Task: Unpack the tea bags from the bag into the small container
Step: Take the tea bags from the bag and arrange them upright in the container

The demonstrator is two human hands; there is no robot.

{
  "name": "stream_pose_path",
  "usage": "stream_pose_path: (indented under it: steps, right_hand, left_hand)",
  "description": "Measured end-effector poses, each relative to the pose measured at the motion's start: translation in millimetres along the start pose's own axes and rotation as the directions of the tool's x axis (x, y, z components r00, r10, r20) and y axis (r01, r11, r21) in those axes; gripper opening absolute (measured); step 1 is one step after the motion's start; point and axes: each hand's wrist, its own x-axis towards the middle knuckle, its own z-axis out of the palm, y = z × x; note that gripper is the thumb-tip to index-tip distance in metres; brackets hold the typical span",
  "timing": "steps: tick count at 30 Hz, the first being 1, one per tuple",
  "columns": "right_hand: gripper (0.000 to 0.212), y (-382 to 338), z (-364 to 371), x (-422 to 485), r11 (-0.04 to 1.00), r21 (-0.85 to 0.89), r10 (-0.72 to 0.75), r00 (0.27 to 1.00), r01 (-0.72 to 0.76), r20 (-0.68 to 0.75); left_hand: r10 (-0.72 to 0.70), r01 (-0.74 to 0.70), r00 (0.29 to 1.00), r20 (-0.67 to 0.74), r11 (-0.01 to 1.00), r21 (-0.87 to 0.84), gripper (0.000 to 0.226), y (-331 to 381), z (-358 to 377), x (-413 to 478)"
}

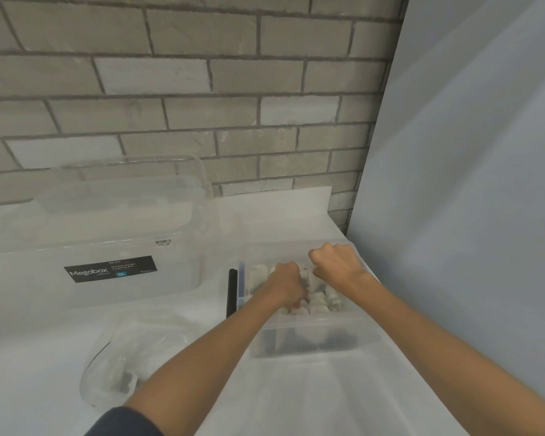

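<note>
Tea bags (320, 302): pale heap inside small container (328, 320), clear plastic, on table (44, 341) at right, near the white side panel.

Both hands over the container, close together but apart. Left hand (288, 283): fingers curled down among the tea bags, tips hidden; grip cannot be told. Right hand (337, 262): knuckles up, fist-like, at far side; contents, if any, cannot be told.

Black strip (232, 292) just left of container. Crumpled clear bag (132, 350) front left. Large clear "Megabox" storage box (107, 247) behind it, against the brick wall.
</note>
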Motion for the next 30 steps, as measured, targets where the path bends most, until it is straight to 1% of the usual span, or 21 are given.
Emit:
stream_pose_path:
  steps: [2, 4, 7, 10, 13, 15, 19, 21, 23, 25, 27, 29, 30]
  right_hand:
    - [0.003, 1.9, -2.7, -2.7, 0.999, 0.036, 0.020, 1.000, -0.019, -0.016]
    - [0.016, 2.4, -8.9, -7.2, 0.995, 0.088, 0.057, 0.995, -0.050, -0.077]
    - [0.019, -0.7, -29.1, -17.3, 0.976, 0.214, 0.087, 0.973, -0.040, -0.216]
    - [0.020, -12.0, -59.2, -28.8, 0.942, 0.334, 0.082, 0.948, 0.027, -0.308]
    - [0.020, -34.3, -87.3, -41.9, 0.896, 0.431, 0.051, 0.940, 0.107, -0.338]
    - [0.019, -55.1, -100.6, -49.8, 0.862, 0.478, 0.011, 0.938, 0.166, -0.346]
    - [0.018, -107.1, -112.9, -57.0, 0.766, 0.586, -0.088, 0.946, 0.264, -0.311]
    - [0.017, -135.8, -111.3, -57.1, 0.712, 0.628, -0.156, 0.942, 0.315, -0.296]
    - [0.016, -165.1, -104.6, -57.0, 0.681, 0.644, -0.236, 0.937, 0.348, -0.257]
    - [0.018, -192.7, -92.4, -56.7, 0.667, 0.655, -0.313, 0.932, 0.354, -0.185]
    - [0.024, -215.3, -76.9, -56.8, 0.660, 0.677, -0.361, 0.928, 0.327, -0.096]
    - [0.030, -231.5, -60.3, -57.9, 0.676, 0.675, -0.390, 0.921, 0.296, -0.013]
    - [0.031, -237.2, -52.5, -59.0, 0.698, 0.658, -0.398, 0.917, 0.282, 0.029]
  left_hand:
    - [0.020, -0.021, 1.000, -0.021, 0.999, -0.041, 0.012, -1.7, -7.7, -6.7]
    - [0.044, -0.047, 0.998, -0.042, 0.997, -0.068, 0.014, -1.7, -19.6, -17.2]
    - [0.099, -0.110, 0.990, -0.103, 0.988, -0.106, 0.011, -4.7, -44.3, -38.2]
    - [0.134, -0.168, 0.976, -0.169, 0.964, -0.205, 0.010, -16.4, -72.5, -65.5]
    - [0.124, -0.187, 0.964, -0.236, 0.945, -0.268, 0.011, -38.4, -98.1, -100.1]
    - [0.113, -0.187, 0.958, -0.264, 0.943, -0.275, 0.011, -59.4, -109.4, -123.4]
    - [0.038, -0.105, 0.970, -0.241, 0.956, -0.275, 0.009, -109.2, -118.1, -162.6]
    - [0.002, -0.049, 0.981, -0.193, 0.970, -0.237, 0.008, -134.1, -116.7, -174.4]
    - [-0.025, -0.002, 0.987, -0.157, 0.986, -0.168, 0.011, -156.5, -110.8, -179.7]
    - [-0.007, -0.004, 0.991, -0.131, 0.997, -0.082, 0.019, -174.4, -99.8, -179.9]
    - [0.025, -0.022, 0.994, -0.103, 0.999, 0.034, 0.023, -189.9, -84.8, -177.6]
    - [0.025, -0.012, 0.996, -0.086, 0.989, 0.147, 0.026, -204.1, -71.4, -176.8]
    - [0.018, -0.004, 0.997, -0.078, 0.985, 0.174, 0.028, -210.7, -65.7, -177.4]
